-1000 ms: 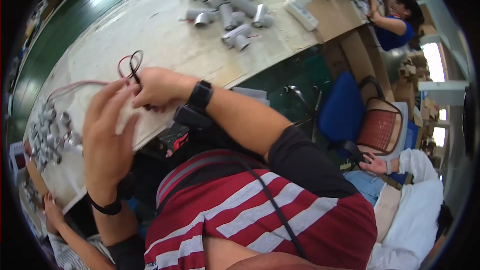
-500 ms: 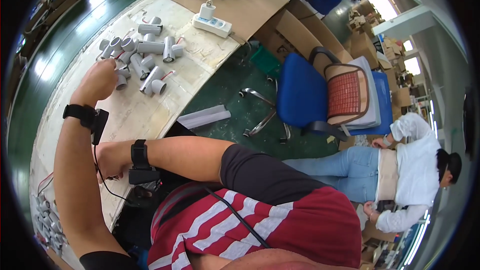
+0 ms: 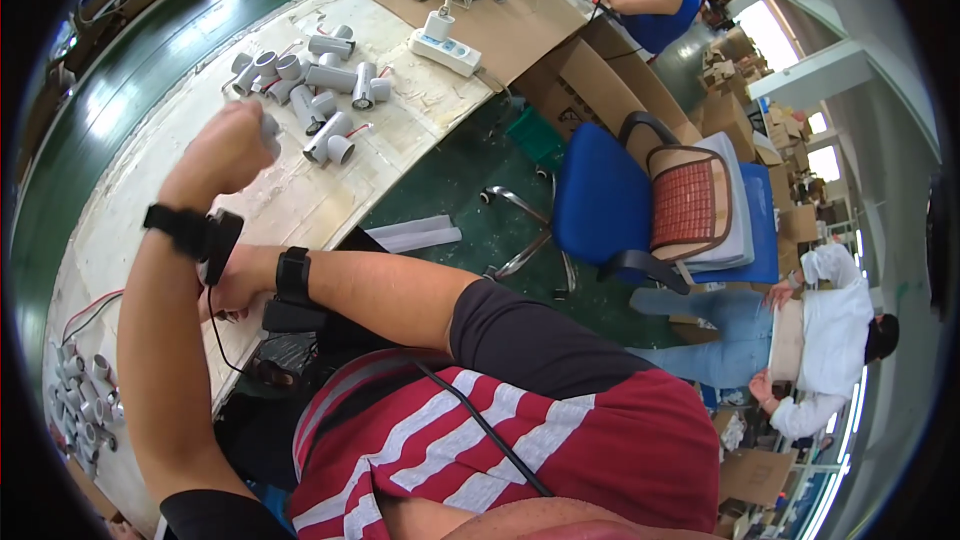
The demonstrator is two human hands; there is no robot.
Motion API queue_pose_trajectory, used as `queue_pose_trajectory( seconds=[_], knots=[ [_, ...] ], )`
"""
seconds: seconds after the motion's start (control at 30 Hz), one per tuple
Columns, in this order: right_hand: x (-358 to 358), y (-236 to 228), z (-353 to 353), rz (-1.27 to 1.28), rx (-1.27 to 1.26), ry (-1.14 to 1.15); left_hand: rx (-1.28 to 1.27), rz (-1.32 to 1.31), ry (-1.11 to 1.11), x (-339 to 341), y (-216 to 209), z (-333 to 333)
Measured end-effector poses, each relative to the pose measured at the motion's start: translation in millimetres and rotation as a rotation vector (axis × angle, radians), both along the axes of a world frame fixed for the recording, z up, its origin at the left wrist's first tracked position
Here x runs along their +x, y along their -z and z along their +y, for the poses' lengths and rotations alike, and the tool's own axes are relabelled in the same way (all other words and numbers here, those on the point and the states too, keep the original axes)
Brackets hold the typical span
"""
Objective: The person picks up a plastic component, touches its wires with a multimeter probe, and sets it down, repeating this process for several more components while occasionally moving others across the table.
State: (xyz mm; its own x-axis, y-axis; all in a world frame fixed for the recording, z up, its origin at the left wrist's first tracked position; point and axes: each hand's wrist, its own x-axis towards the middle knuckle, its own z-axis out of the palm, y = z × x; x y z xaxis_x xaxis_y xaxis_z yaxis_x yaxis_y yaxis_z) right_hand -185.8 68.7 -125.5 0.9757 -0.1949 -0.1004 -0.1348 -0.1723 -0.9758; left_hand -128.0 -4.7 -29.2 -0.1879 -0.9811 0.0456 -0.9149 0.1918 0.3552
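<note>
My left hand (image 3: 222, 152) is closed around a grey cylindrical part (image 3: 270, 134), whose end shows past the fingers. It hangs over the worktable (image 3: 300, 202), just nearer to me than a loose group of grey cylinders (image 3: 325, 145) with short side barrels and thin red wires. Below it, my right hand (image 3: 240, 285) is held low by the table's near edge, partly covered by the black device on my left wrist. Its fingers are curled, with a small dark bit showing beneath them; what they hold is hidden.
A white power strip (image 3: 445, 50) lies beyond the cylinders, by brown cardboard (image 3: 520, 25). More grey parts (image 3: 85, 400) are heaped at lower left near wires. A blue chair (image 3: 600, 200) stands to the right. One co-worker (image 3: 660, 5) sits at the far end; another (image 3: 820, 340) stands at right.
My left hand has come away from the group of cylinders, bringing a grey part with it. My right hand stays low, curled as before. The view has shifted slightly.
</note>
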Motion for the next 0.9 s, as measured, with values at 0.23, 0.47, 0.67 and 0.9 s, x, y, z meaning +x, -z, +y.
queue_pose_trajectory(
  seconds=[0.23,0.47,0.67,0.9],
  knots=[
    [-32.7,-27.2,-0.1,0.049,0.313,0.247,-0.233,0.924,-0.368,28.8,-57.7,166.6],
    [-6.9,-27.2,35.4,-0.354,-0.098,0.556,-0.380,1.309,-0.883,99.6,83.4,288.4],
    [-1.0,-13.7,42.1,-0.444,-0.418,0.568,-0.336,1.761,-0.749,86.1,87.7,313.5],
    [-1.5,-7.7,37.5,-0.367,-0.377,0.597,-0.416,1.455,-0.729,70.2,92.3,308.2]
  ],
)
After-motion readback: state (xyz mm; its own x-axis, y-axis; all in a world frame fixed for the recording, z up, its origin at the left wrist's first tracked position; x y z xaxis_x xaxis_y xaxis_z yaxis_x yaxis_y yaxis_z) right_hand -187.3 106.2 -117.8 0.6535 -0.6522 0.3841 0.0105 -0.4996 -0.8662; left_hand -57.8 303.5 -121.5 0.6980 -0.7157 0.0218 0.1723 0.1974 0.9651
